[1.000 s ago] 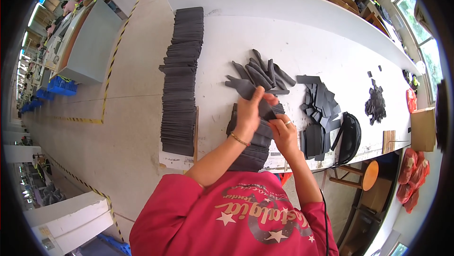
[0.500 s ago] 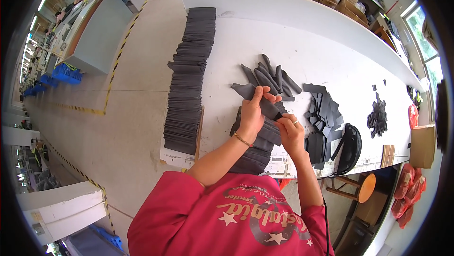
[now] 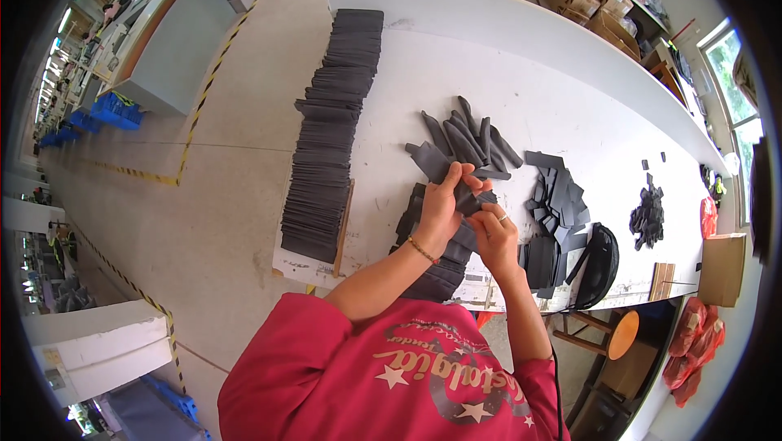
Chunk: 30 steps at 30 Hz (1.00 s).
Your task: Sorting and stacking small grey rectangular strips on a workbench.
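Note:
A dark grey fabric piece (image 3: 430, 162) stretches between my hands, its free end pointing to the far left. My left hand (image 3: 442, 211) grips it along the middle, thumb on top. At its near end, my right hand (image 3: 494, 236) pinches the fabric, fingertips close to those of my left hand. Just beyond lies a loose heap of rolled or folded dark grey pieces (image 3: 481, 138). Below my hands is a stack of flat dark fabric pieces (image 3: 436, 276), partly hidden by my left wrist.
A long row of dark folded pieces (image 3: 330, 148) lines the left of the white table (image 3: 570, 107). To the right are flat dark pieces (image 3: 560, 197), a black pouch (image 3: 599, 266) and small dark scraps (image 3: 648, 217). A wooden stool (image 3: 623, 335) stands at the near right.
My two hands have come closer together, and the fabric between them is now bunched or folded at the near end. The whole view has shifted slightly.

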Available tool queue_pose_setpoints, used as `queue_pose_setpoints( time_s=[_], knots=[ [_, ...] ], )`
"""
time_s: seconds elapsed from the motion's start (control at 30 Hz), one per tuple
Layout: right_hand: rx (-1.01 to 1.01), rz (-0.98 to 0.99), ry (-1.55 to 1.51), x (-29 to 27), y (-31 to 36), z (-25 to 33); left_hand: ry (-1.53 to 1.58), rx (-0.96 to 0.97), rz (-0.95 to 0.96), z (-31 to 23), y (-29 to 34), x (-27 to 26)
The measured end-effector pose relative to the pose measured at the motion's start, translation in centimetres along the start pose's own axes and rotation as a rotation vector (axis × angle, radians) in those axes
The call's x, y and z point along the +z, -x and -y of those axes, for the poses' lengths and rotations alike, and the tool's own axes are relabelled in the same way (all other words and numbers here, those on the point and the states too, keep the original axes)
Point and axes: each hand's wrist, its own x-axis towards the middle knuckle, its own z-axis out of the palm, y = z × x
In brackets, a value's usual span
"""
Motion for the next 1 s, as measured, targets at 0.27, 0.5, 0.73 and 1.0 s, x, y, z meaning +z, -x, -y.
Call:
queue_pose_setpoints(
  time_s=[0.27,0.5,0.73,1.0],
  knots=[
    [-0.043,0.003,-0.001,0.08,-0.21,0.05,0.021,-0.015,0.023,0.52,0.18,-0.62],
    [-0.054,0.012,-0.001,0.23,-0.44,-0.20,0.026,-0.013,0.049,0.61,0.27,-0.82],
    [-0.065,0.005,-0.017,0.62,-0.66,-0.49,0.042,-0.016,0.059,0.53,0.12,-1.12],
    [-0.081,0.010,-0.023,0.93,-0.90,-0.58,0.065,-0.026,0.051,0.63,0.04,-1.12]
  ],
)
